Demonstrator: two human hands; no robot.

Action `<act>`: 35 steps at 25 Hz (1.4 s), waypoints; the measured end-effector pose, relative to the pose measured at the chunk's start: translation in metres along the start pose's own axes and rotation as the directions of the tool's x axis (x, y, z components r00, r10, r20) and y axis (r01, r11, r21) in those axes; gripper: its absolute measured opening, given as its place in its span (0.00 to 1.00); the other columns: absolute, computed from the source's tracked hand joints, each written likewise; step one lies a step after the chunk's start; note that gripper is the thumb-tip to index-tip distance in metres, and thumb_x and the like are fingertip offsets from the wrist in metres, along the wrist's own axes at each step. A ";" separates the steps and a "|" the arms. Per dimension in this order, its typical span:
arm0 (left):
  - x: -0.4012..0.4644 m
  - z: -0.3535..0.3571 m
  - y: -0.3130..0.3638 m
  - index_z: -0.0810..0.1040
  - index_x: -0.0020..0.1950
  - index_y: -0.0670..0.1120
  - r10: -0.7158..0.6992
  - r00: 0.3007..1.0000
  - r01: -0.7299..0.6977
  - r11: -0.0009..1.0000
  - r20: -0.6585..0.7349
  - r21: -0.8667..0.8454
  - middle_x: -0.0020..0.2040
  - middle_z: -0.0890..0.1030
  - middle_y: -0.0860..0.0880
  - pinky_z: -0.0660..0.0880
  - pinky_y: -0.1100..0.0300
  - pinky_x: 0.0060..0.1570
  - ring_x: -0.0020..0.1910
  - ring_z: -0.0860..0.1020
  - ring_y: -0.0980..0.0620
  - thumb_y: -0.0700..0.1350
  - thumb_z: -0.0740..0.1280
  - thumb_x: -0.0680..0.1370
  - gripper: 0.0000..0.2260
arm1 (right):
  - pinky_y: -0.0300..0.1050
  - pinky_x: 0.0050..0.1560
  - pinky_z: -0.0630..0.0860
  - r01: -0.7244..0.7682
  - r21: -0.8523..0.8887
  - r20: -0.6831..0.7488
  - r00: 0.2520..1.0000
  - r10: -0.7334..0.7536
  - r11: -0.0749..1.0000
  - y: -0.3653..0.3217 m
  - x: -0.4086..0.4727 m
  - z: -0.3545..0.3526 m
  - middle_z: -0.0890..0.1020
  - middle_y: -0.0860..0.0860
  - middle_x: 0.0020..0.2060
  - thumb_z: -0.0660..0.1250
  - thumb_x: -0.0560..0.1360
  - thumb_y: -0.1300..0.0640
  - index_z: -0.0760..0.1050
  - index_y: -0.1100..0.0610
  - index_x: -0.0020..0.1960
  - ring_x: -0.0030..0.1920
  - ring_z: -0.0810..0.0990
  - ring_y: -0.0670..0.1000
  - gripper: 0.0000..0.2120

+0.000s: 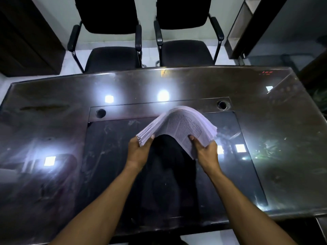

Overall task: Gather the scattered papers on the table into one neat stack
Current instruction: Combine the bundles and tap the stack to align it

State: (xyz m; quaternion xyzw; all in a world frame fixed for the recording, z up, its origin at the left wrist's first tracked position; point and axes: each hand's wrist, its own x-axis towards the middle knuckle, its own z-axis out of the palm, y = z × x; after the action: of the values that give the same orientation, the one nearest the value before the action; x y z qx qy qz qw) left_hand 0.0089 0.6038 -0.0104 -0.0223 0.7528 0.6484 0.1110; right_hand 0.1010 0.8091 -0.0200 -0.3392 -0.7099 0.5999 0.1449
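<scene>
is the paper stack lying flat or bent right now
Bent. The paper stack arches upward in the middle, held at its two near corners by the left hand and right hand above the table.

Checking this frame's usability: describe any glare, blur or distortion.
Head view: ceiling-light reflections glare off the glossy dark glass-topped table; wide-angle lens bows its edges; the bent white paper stack, gripped by left hand and right hand, stays legible.

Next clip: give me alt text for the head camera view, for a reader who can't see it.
Two bare hands, left hand and right hand, hold a thick stack of papers, bowed upward, above a glossy dark table. Two empty black chairs stand at the far side.
</scene>
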 end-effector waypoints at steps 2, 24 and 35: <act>0.003 0.009 0.009 0.82 0.42 0.55 -0.028 0.995 0.028 1.000 -0.098 0.000 0.42 0.84 0.53 0.78 0.58 0.47 0.41 0.81 0.56 0.40 0.72 0.78 0.10 | 0.62 0.45 0.81 0.043 -0.068 -0.015 0.999 -0.045 0.997 -0.008 0.001 0.005 0.85 0.57 0.39 0.74 0.77 0.49 0.82 0.59 0.48 0.42 0.84 0.51 0.13; 0.014 -0.005 -0.018 0.82 0.48 0.52 -0.147 0.988 0.149 0.988 -0.058 0.041 0.44 0.85 0.56 0.82 0.52 0.52 0.45 0.83 0.57 0.40 0.76 0.75 0.09 | 0.59 0.35 0.78 -0.027 -0.249 0.037 0.999 0.037 0.968 0.002 -0.009 0.003 0.82 0.57 0.33 0.74 0.76 0.46 0.79 0.59 0.41 0.35 0.81 0.56 0.16; 0.082 -0.072 0.058 0.83 0.56 0.39 -0.314 0.903 0.364 0.922 0.292 -0.135 0.47 0.87 0.45 0.84 0.56 0.42 0.41 0.85 0.49 0.40 0.69 0.79 0.08 | 0.64 0.60 0.80 -0.231 0.289 0.347 0.930 0.123 0.929 -0.049 0.019 -0.033 0.86 0.57 0.56 0.71 0.74 0.72 0.80 0.59 0.58 0.57 0.85 0.60 0.15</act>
State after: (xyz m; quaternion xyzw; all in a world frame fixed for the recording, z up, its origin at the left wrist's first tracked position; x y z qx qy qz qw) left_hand -0.0907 0.5511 0.0395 -0.0769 0.6518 0.6835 0.3193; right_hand 0.0927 0.8441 0.0303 -0.2712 -0.5814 0.7667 0.0251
